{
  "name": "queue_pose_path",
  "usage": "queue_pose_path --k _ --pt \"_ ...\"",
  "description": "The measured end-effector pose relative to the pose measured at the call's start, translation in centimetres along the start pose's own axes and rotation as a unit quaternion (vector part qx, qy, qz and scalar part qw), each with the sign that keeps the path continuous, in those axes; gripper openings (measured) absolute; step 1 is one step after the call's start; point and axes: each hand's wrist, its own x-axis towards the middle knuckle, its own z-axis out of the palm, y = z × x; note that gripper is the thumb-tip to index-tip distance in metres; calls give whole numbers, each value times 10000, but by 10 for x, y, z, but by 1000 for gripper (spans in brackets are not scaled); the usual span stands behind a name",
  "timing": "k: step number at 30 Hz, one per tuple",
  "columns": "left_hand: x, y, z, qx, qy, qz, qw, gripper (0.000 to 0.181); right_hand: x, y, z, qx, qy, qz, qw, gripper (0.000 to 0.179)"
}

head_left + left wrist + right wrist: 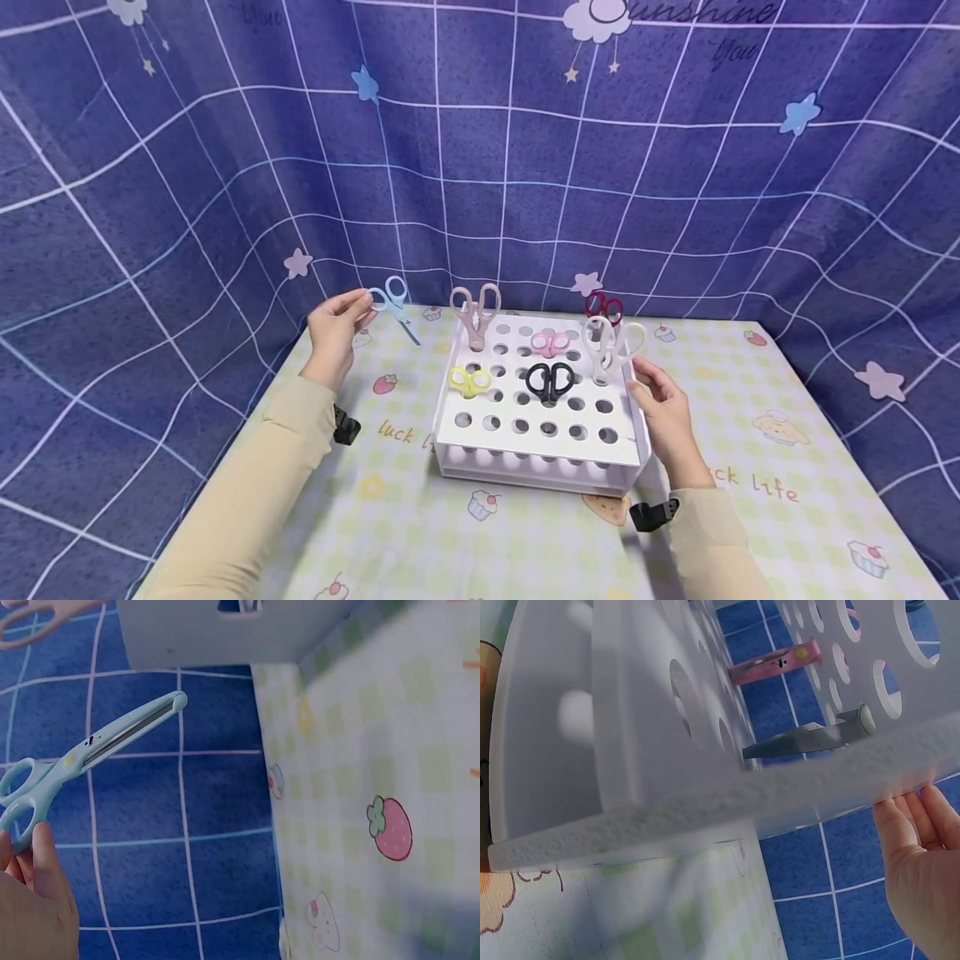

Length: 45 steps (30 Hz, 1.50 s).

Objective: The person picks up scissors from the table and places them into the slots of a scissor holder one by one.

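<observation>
My left hand (333, 329) pinches a pair of light blue scissors (394, 304) by one finger ring, left of a white rack (487, 437) and over the table. In the left wrist view, the scissors' blades (124, 735) lie together in a light blue casing. My right hand (663, 408) rests its fingertips on the outer right side of the rack. Standing in the rack's holes are dusty-pink scissors (475, 321), yellow scissors (470, 382), pink scissors (550, 344), black scissors (550, 382), white scissors (604, 350) and dark red scissors (604, 307).
A checked tablecloth (420, 517) with printed cakes and strawberries covers the table. Behind and around it hangs a blue curtain (480, 217) with white grid lines and stars. The rack's front row of holes (549, 429) holds no scissors.
</observation>
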Motion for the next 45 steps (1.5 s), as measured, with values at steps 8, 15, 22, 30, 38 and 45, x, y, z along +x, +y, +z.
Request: queue_pose_path --k 8,15,22,30,38,45 --pt "-23 4 -2 -518 77 177 9985 22 -1 -3 -2 90 2 -39 10000 46" --pt "-36 7 -3 -940 90 341 9949 19 -1 -2 -1 101 17 6 9999 46" --pt "-50 15 6 -915 -69 657 9936 15 -2 -2 0 152 -37 -40 9999 47" --pt "-69 25 19 -819 -420 518 9944 18 -2 -2 2 148 -19 -45 9999 46" --pt "-81 29 27 -572 -759 573 9938 22 -2 -2 2 146 -41 1 9999 47" --pt "-92 32 32 -313 -913 629 9933 19 -1 -1 1 144 -55 21 9999 46"
